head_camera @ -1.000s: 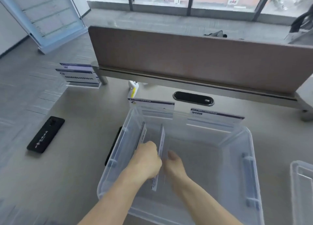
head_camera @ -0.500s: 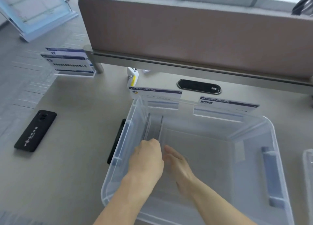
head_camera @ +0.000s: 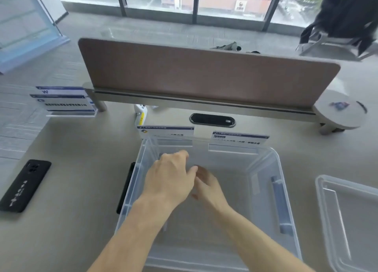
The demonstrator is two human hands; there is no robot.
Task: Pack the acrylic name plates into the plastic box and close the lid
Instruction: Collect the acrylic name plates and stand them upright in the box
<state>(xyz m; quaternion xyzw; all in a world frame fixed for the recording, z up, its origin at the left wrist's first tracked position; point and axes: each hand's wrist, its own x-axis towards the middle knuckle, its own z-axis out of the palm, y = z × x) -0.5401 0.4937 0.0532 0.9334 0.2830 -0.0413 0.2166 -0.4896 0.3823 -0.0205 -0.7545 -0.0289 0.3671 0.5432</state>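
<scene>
Since the fingers (head_camera: 181, 154) of the left hand (head_camera: 171, 179) were bent down over the left side of the plastic box (head_camera: 259, 163), any pinch could not be told; the right hand (head_camera: 210, 190) was held loosely curled and seemingly empty beside it, inside the box. Two name plates (head_camera: 165, 131) were stood just behind the far wall, probably for easy reach, and the lid (head_camera: 347, 220) was left at the frame's right edge for closing.
</scene>
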